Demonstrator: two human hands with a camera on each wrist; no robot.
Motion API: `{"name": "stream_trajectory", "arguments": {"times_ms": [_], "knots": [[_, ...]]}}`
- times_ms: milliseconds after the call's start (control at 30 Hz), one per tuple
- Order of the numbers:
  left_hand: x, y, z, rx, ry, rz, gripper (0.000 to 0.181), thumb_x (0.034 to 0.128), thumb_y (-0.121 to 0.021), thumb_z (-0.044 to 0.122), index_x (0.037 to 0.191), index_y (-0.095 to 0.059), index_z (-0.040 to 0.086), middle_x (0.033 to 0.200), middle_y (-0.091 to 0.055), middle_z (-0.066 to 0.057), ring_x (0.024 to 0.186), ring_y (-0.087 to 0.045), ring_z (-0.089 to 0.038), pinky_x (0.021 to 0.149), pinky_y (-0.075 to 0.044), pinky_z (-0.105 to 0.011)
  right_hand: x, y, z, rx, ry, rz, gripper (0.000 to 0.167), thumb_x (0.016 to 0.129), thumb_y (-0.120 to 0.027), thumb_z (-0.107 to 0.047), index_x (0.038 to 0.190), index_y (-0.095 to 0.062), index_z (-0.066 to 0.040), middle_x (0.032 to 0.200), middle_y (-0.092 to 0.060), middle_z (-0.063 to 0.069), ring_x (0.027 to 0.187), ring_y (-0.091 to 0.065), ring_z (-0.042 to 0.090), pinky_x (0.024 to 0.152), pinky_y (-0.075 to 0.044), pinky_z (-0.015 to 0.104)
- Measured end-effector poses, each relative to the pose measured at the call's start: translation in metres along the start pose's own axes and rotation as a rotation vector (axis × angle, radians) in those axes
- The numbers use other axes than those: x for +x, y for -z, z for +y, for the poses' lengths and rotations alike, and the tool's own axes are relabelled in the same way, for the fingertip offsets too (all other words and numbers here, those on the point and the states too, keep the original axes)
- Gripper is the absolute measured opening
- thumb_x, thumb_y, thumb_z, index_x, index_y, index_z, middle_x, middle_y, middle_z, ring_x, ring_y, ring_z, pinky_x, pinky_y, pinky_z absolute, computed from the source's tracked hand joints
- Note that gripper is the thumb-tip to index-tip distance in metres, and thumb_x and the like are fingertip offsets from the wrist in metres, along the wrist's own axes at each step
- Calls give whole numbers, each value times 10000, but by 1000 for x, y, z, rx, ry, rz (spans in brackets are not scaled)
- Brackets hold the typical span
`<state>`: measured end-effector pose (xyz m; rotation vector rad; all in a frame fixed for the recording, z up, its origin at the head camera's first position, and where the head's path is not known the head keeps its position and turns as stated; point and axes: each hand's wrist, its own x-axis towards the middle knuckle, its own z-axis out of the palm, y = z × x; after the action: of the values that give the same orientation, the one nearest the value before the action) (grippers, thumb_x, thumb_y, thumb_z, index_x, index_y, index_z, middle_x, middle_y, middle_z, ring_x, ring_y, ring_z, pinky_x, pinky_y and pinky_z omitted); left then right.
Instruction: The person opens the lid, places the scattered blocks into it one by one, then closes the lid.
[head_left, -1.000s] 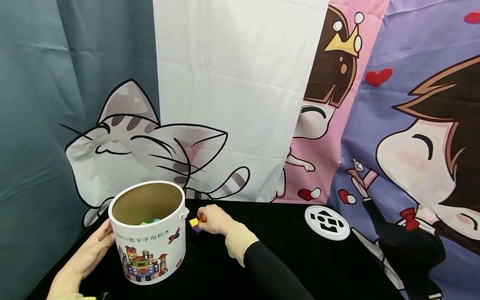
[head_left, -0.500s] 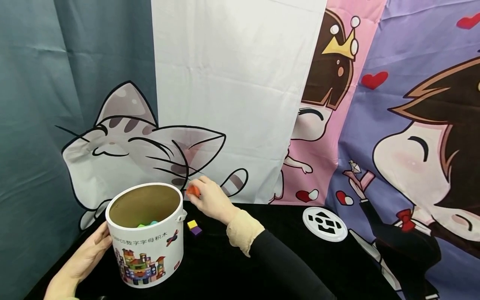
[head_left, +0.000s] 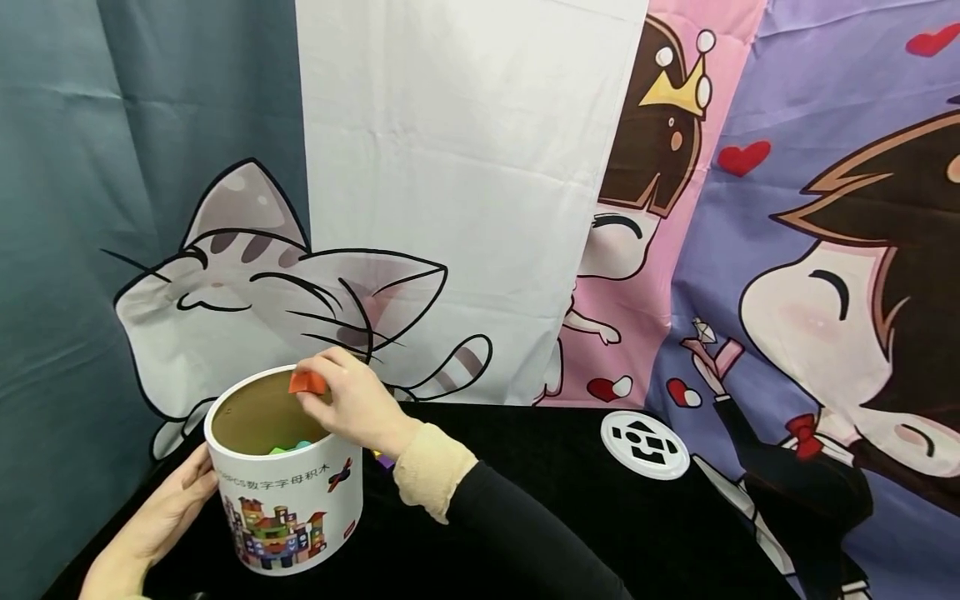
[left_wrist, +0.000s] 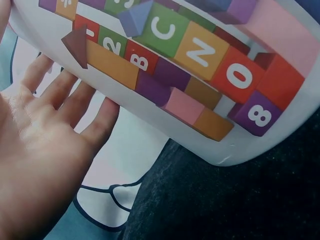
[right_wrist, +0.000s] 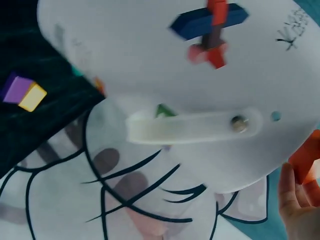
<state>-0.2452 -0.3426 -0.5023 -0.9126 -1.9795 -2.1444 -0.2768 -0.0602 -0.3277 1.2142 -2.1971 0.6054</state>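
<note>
A white bucket (head_left: 288, 500) printed with colourful blocks stands upright on the black cloth. My left hand (head_left: 168, 508) rests against its left side; in the left wrist view those fingers (left_wrist: 102, 120) are extended along the wall. Over the bucket's opening, my right hand (head_left: 352, 404) pinches an orange-red block (head_left: 307, 382), partly cut off in the right wrist view. Inside the bucket a few green and teal pieces (head_left: 281, 451) show. To the bucket's right, a purple block (right_wrist: 19, 89) and a yellow block (right_wrist: 33, 97) lie together, mostly hidden by my right hand in the head view.
A round white lid (head_left: 645, 445) with shaped cutouts lies at the right on the black cloth (head_left: 525, 467). Printed curtains (head_left: 465, 208) hang directly behind. A white handle (right_wrist: 190, 127) runs across the bucket's side.
My right hand has lifted the orange-red block from beside the purple and yellow ones and carried it up and left over the bucket. The left hand stays at the bucket's side.
</note>
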Motion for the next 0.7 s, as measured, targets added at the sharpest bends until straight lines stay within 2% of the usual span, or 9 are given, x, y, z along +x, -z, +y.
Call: {"name": "stream_trajectory", "arguments": {"times_ms": [133,300,467,700], "knots": [[1,3,1,1,-11,4,602,1048,-331,13,1583,-134,207,1472,-298,202,1302,-300,114,956,-283,-107,10,-4,-7,42,-63,-35,296,902,-696,-183,1193,-650,-162,1136,-563,-27,957,-532,18,821,-379,84],[0,1,-2,7,-15,1,597,1051,-329,18,1583,-133,206,1454,-331,219,1294,-315,114,952,-287,-105,15,-15,-8,74,-139,-127,263,890,-693,-186,1151,-665,-186,1040,-565,-77,855,-494,-6,726,-368,82],[-3,-1,-6,6,-4,-15,601,1053,-322,14,1582,-123,219,1442,-333,238,1280,-324,126,946,-300,-101,15,-26,-8,-10,-179,-229,193,864,-715,-223,1052,-674,-239,879,-521,-135,761,-452,-17,638,-345,102],[-1,5,-3,3,3,-1,598,1052,-323,19,1574,-153,257,1439,-322,230,1277,-317,131,941,-295,-102,36,-33,-16,-98,-263,-354,133,860,-742,-284,969,-668,-269,768,-523,-155,718,-480,1,620,-364,140]]}}
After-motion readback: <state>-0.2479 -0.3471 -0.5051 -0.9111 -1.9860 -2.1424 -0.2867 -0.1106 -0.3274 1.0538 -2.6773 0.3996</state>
